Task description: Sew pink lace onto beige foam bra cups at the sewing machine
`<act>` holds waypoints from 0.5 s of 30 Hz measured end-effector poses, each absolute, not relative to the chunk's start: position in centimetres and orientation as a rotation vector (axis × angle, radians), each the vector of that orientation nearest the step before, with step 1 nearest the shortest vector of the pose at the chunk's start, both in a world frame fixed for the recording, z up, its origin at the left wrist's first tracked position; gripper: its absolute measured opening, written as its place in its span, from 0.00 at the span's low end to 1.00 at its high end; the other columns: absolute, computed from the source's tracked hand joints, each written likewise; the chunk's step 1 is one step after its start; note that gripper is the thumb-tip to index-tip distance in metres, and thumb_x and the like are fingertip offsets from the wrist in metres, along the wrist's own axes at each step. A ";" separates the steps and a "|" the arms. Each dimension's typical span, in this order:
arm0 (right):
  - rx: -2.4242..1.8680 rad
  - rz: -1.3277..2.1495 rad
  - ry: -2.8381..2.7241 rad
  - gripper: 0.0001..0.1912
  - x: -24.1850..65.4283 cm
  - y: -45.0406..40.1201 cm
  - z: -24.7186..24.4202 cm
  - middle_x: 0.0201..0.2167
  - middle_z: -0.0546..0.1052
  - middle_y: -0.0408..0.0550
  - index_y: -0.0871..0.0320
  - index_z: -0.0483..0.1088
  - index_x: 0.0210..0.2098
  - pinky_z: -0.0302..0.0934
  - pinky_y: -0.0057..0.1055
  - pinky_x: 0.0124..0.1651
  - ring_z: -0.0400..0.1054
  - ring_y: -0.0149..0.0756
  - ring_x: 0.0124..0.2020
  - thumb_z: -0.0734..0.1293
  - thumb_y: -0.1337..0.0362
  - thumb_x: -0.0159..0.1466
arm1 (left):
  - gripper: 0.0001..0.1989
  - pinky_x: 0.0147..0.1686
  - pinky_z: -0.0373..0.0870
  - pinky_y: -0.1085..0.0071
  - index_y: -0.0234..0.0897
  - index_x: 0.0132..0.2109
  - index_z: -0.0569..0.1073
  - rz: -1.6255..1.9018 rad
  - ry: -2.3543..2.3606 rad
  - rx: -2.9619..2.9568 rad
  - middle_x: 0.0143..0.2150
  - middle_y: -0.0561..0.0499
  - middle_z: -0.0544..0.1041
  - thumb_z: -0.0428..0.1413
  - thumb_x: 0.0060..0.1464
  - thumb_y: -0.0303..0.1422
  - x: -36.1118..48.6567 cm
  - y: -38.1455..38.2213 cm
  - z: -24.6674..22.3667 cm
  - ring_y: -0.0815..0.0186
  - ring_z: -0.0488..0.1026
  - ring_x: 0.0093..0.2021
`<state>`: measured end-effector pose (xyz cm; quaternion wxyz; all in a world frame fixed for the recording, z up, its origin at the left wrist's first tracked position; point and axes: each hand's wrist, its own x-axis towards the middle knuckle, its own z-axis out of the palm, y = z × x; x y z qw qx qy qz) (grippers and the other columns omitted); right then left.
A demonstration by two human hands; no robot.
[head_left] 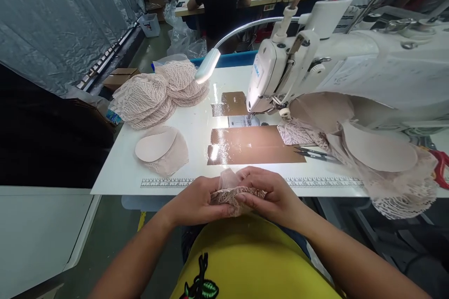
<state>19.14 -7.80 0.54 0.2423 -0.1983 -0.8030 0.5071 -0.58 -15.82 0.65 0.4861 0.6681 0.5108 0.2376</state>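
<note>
Both my hands hold one piece of beige lace fabric (228, 195) just over the front edge of the sewing table, close to my body. My left hand (206, 198) is closed on its left side, with the thumb along the near edge. On the other side my right hand (268, 194) pinches the lace between thumb and fingers. A strip of sheer mesh stands up between the two hands. Part of the fabric is hidden behind my fingers. Beyond it, the white sewing machine (266, 74) has its needle area over the table.
Stacked lace pieces (147, 98) lie at the table's far left, with a beige cup piece (157, 145) nearer. To the right are tweezers (315, 154), more cup pieces (379, 147) and red-handled scissors (440, 168). A lamp (207, 65) arches over. Another person (220, 0) sits ahead.
</note>
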 end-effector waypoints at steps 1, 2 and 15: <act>-0.507 1.350 -2.190 0.07 19.1 -7.7 0.6 0.32 0.74 0.48 0.58 0.72 0.28 0.61 0.29 0.35 0.67 0.33 0.33 0.65 0.64 0.61 | 0.07 0.28 0.59 0.77 0.34 0.38 0.72 0.576 1.208 1.635 0.27 0.56 0.68 0.55 0.52 0.32 -0.4 -15.7 0.7 0.72 0.63 0.27; -0.486 1.329 -2.186 0.07 19.1 -7.7 0.7 0.32 0.74 0.48 0.57 0.72 0.28 0.61 0.29 0.35 0.67 0.33 0.33 0.65 0.65 0.61 | 0.05 0.28 0.58 0.77 0.34 0.37 0.72 0.566 1.181 1.644 0.27 0.57 0.68 0.55 0.52 0.30 -0.3 -15.6 0.8 0.72 0.62 0.27; -0.819 1.504 -2.026 0.12 18.3 -8.0 -0.1 0.22 0.72 0.44 0.59 0.66 0.22 0.57 0.26 0.25 0.63 0.30 0.23 0.65 0.60 0.58 | 0.16 0.29 0.59 0.75 0.31 0.39 0.71 0.788 1.137 1.229 0.30 0.52 0.67 0.57 0.52 0.42 -1.3 -15.6 0.4 0.70 0.61 0.29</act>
